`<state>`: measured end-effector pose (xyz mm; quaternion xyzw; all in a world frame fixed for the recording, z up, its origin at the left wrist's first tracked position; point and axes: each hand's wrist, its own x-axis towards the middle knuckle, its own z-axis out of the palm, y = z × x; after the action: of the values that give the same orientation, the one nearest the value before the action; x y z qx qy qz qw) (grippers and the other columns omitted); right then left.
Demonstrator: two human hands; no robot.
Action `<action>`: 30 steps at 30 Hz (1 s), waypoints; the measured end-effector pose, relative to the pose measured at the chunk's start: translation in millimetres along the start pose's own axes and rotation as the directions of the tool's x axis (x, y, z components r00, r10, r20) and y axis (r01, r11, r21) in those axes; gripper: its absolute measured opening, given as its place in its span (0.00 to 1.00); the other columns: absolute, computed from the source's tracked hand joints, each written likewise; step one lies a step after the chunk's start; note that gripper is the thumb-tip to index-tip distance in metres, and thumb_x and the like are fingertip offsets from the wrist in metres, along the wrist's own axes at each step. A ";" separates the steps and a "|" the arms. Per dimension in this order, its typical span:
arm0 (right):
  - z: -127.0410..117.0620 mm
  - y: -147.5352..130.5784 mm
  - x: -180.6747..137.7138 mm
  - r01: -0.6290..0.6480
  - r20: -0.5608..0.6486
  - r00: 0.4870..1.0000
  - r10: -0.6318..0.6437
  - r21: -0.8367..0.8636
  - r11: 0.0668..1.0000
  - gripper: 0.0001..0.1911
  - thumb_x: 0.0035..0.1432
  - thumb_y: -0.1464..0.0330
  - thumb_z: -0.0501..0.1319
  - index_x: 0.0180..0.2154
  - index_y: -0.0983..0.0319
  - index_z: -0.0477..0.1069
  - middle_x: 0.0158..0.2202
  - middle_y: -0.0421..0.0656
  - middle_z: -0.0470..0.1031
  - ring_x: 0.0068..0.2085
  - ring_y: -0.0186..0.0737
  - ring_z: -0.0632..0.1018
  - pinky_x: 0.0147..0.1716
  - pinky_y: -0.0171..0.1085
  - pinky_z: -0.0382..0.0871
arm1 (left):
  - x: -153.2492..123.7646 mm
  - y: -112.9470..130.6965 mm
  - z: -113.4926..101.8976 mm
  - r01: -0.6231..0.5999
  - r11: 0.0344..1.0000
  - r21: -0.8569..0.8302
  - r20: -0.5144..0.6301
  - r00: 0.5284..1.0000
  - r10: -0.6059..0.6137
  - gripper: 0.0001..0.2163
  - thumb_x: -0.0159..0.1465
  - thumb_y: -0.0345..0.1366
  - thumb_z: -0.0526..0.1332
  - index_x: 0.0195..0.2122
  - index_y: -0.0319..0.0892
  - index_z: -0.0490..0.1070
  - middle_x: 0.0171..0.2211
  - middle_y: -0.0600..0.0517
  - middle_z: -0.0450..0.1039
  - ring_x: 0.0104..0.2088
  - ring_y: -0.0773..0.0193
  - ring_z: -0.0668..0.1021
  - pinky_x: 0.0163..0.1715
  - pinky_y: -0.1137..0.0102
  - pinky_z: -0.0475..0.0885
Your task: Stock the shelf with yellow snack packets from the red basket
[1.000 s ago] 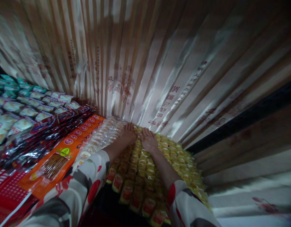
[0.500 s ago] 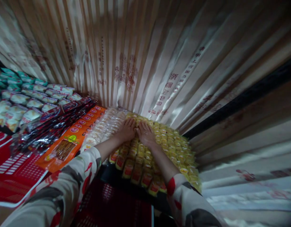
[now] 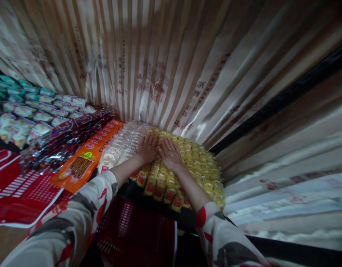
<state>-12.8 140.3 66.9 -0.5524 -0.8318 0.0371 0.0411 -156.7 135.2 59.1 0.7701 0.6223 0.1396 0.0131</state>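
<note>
My left hand (image 3: 147,149) lies flat where rows of small yellow-wrapped snack packs (image 3: 197,160) meet clear-wrapped pale snacks (image 3: 128,139). Its fingers point away from me and it grips nothing. Close beside it, my right hand (image 3: 171,155) rests palm down on the yellow packs, fingers stretched out. The tips of the two hands are only a little apart. Packs right under both palms are hidden. Toward me, the front row of yellow packs shows red labels along the dark edge of the display.
Left of the pale snacks lies an orange snack package (image 3: 84,157), then a pile of dark shiny packets (image 3: 68,142). White-and-green bags (image 3: 39,111) fill the far left. A pleated printed curtain (image 3: 148,63) rises behind. Red printed cloth (image 3: 26,189) hangs in front.
The camera view has shifted slightly, so the display sits a bit higher and the front packs lie further up. Both hands stay flat on the packs in nearly the same place.
</note>
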 end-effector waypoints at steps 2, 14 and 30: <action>5.7 -1.9 -4.6 -0.024 0.038 0.999 0.025 -0.017 1.000 0.32 0.65 0.56 0.33 0.64 0.66 0.45 0.67 0.44 0.42 0.66 0.40 0.41 0.62 0.45 0.34 | -8.7 1.5 1.8 0.032 0.999 -0.001 0.039 0.999 -0.032 0.25 0.66 0.42 0.41 0.62 0.35 0.53 0.64 0.42 0.47 0.65 0.55 0.49 0.61 0.56 0.45; -8.5 -5.4 -13.3 -0.021 -0.070 0.997 0.026 0.061 0.998 0.30 0.65 0.59 0.34 0.63 0.66 0.46 0.66 0.45 0.46 0.66 0.38 0.44 0.63 0.43 0.37 | -17.3 5.7 -11.5 0.070 0.997 -0.021 0.007 0.998 -0.070 0.25 0.67 0.43 0.41 0.61 0.35 0.53 0.64 0.43 0.48 0.65 0.55 0.49 0.62 0.55 0.45; 48.5 -8.1 -214.3 -0.065 -0.434 0.893 0.119 0.137 0.988 0.25 0.64 0.65 0.42 0.59 0.66 0.56 0.64 0.51 0.51 0.66 0.44 0.48 0.60 0.51 0.51 | -198.8 69.6 17.0 -0.386 0.922 0.012 -0.215 0.900 0.379 0.23 0.65 0.35 0.47 0.62 0.41 0.51 0.64 0.47 0.47 0.65 0.57 0.49 0.61 0.59 0.53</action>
<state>57.2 -61.1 13.8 -0.5817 -0.7701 -0.0375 0.2593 -123.3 -69.2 16.8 0.8575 0.4545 0.2308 -0.0692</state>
